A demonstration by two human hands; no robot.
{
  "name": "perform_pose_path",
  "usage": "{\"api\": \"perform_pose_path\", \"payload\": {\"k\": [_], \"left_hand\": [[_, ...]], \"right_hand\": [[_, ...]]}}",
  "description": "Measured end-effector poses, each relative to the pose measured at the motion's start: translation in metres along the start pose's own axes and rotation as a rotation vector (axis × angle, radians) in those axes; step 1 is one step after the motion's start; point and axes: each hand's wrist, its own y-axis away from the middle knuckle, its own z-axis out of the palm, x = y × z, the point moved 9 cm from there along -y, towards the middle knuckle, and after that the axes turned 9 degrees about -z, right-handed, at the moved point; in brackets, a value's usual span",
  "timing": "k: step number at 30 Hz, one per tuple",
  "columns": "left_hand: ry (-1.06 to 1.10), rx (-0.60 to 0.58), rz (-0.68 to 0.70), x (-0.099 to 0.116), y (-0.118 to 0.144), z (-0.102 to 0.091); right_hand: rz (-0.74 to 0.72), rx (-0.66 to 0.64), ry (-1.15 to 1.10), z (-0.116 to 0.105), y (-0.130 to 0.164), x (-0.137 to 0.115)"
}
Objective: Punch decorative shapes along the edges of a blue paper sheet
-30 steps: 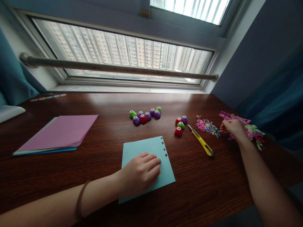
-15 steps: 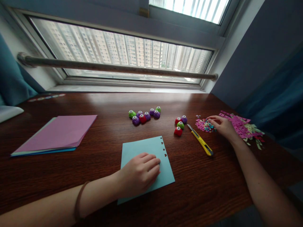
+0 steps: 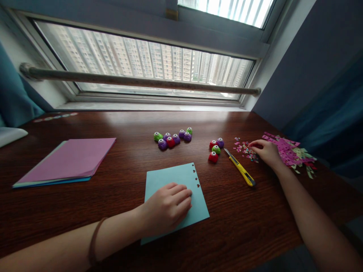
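- Left hand (image 3: 167, 207) lies flat, palm down, on the light blue paper sheet (image 3: 176, 181) at near centre of the wooden table (image 3: 127, 158) — fingers loosely curled, pinning it, gripping nothing.
- Right hand (image 3: 266, 151) sits at far right with fingertips together in the confetti pile (image 3: 245, 148); looks like a pinch, but I cannot tell whether a piece is held.
- Progress, as a judgement: the sheet has only a short row of small punched holes (image 3: 195, 177) along its right edge; the rest is unpunched. Early stage.
- The confetti is tiny, mixed pink and blue, scattered loosely. Just right of the hand lies a heap of punched paper strips (image 3: 292, 153), mostly pink, ragged and perforated.
- Yellow utility knife (image 3: 241, 170) lies between sheet and confetti — slim, plastic body, untouched.
- Small punches: a cluster of seven (image 3: 172, 138) at far centre, a group of four (image 3: 215, 148) near the knife. Round, glossy plastic, in green, purple and red.
- Stack of coloured paper (image 3: 68, 160) at left, pink on top, flat and matte.
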Motion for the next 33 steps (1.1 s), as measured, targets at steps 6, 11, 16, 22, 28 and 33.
{"api": "perform_pose_path", "payload": {"k": [6, 11, 16, 22, 28, 33], "left_hand": [[-0.005, -0.001, 0.009, 0.000, 0.001, 0.001], [-0.008, 0.001, 0.008, 0.000, 0.001, 0.001], [-0.015, 0.004, 0.012, 0.000, 0.001, 0.001], [-0.013, 0.007, 0.008, 0.000, 0.001, 0.000], [-0.016, -0.004, 0.011, 0.000, 0.001, 0.001], [-0.018, -0.001, 0.013, 0.000, 0.001, 0.000]], "right_hand": [[0.063, 0.217, -0.062, -0.024, 0.001, 0.006], [0.077, 0.332, -0.102, -0.035, 0.004, 0.007], [0.095, 0.344, -0.151, -0.037, 0.005, 0.007], [0.100, 0.379, -0.151, -0.040, 0.006, 0.004], [0.098, 0.406, -0.119, -0.041, 0.007, 0.000], [0.087, 0.409, -0.104, -0.044, 0.007, -0.004]]}}
